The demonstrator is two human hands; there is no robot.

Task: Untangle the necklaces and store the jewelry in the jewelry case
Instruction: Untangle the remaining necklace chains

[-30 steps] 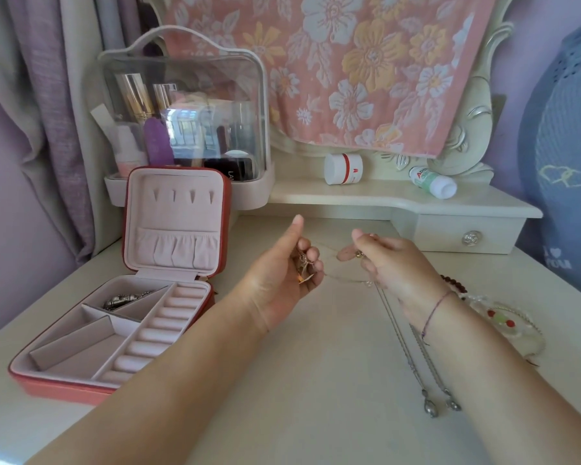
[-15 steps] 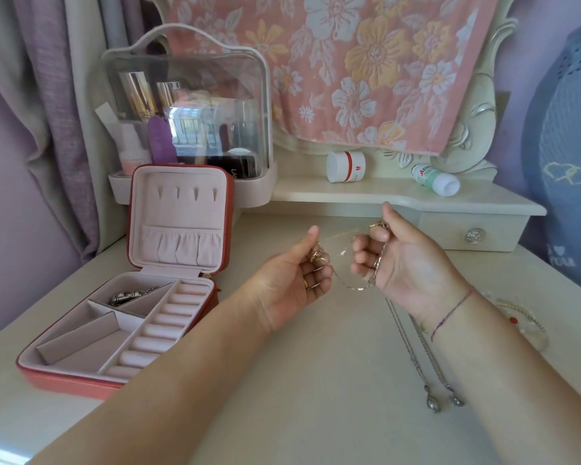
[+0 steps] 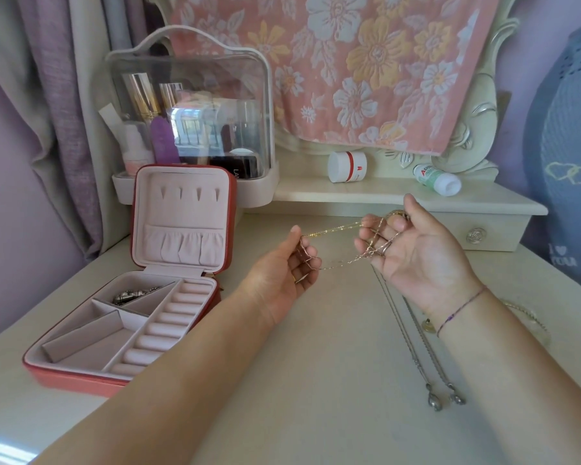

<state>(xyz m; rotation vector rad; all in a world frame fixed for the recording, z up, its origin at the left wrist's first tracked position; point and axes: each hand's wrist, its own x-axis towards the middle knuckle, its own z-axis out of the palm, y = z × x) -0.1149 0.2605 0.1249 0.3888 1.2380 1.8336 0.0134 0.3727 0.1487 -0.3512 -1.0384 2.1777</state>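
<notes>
The person's left hand (image 3: 282,273) and right hand (image 3: 420,250) are raised above the middle of the cream dressing table (image 3: 316,380), a fine gold necklace (image 3: 332,229) stretched between them in two thin strands. The left hand pinches the chain between thumb and curled fingers, with loops crossing over those fingers. The right hand is turned palm up, its fingers half curled and the chain wound across them. A thin string bracelet (image 3: 460,307) circles the right wrist.

Two silver necklaces (image 3: 416,337) lie on the table beneath and near the right hand, running side by side toward the near edge and ending in small pendants.

The red jewelry case (image 3: 34,364) sits open at the left, its pink lid upright. A silver piece (image 3: 131,294) lies in the far triangular compartment.

Behind the case stands a clear cosmetic organizer (image 3: 188,78). On the far shelf lie a white jar (image 3: 346,166) and a green-and-white bottle (image 3: 436,179), both on their sides, below a hanging floral towel (image 3: 366,62).
</notes>
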